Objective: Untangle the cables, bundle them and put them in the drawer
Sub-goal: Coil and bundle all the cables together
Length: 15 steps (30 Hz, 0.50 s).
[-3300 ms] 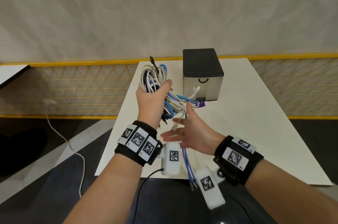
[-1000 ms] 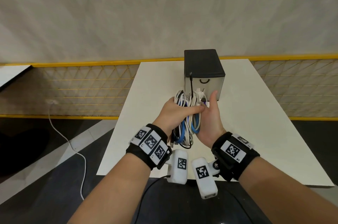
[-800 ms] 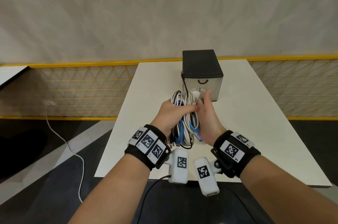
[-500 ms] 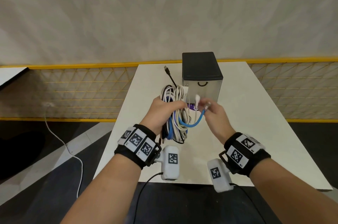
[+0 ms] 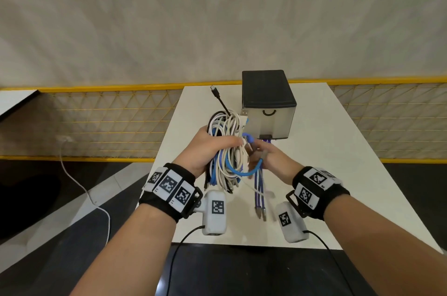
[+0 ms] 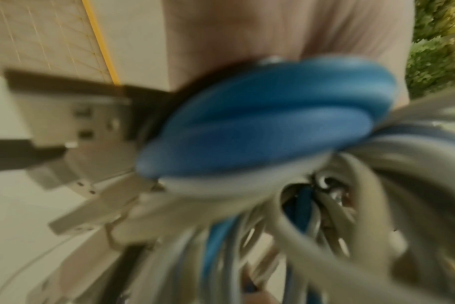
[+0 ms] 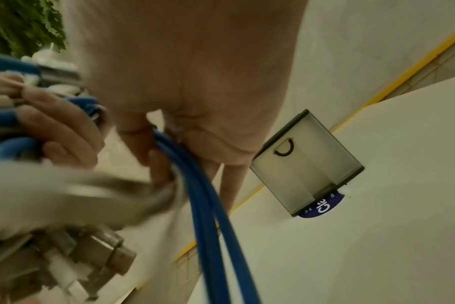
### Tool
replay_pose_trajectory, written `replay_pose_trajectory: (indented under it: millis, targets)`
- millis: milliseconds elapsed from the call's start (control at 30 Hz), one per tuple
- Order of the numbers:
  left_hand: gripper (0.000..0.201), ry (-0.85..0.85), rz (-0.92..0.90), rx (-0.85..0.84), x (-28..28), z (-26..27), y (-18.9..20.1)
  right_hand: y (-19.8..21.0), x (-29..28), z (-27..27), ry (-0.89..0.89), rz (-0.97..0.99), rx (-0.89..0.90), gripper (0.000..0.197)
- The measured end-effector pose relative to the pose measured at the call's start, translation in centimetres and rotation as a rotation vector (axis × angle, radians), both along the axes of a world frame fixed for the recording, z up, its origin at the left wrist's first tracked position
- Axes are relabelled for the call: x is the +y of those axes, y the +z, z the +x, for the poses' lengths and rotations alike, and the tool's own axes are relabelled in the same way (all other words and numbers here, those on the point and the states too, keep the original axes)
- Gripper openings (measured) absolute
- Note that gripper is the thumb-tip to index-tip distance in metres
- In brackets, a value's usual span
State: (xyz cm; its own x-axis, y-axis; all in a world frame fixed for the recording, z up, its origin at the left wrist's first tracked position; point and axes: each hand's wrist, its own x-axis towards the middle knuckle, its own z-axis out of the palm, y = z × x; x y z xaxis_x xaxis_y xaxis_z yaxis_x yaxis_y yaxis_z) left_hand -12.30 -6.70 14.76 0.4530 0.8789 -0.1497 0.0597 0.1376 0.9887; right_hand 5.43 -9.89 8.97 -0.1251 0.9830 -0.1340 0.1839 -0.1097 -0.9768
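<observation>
At the centre of the head view the left hand (image 5: 209,148) clutches the cable bundle (image 5: 227,150) above the table (image 5: 338,162). The right hand (image 5: 271,157) pinches blue strands (image 7: 203,195); only its wrist view shows the drawer (image 7: 307,164) face shut.

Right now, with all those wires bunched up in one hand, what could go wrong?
The left hand grips the whole cable bundle in one fist, so loops could slip free while the right hand tugs the blue cable. That blue cable's ends dangle loose below and might snag or re-tangle. The drawer looks closed, and no hand is free to open it.
</observation>
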Motion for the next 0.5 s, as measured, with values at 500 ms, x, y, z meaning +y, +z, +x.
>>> replay_pose_trajectory:
  millis: [500]
  targets:
    - [0.037, 0.432, 0.07, -0.016, 1.9, -0.1, -2.0, -0.7, -2.0, 0.1, -0.202, -0.325, 0.555, 0.065]
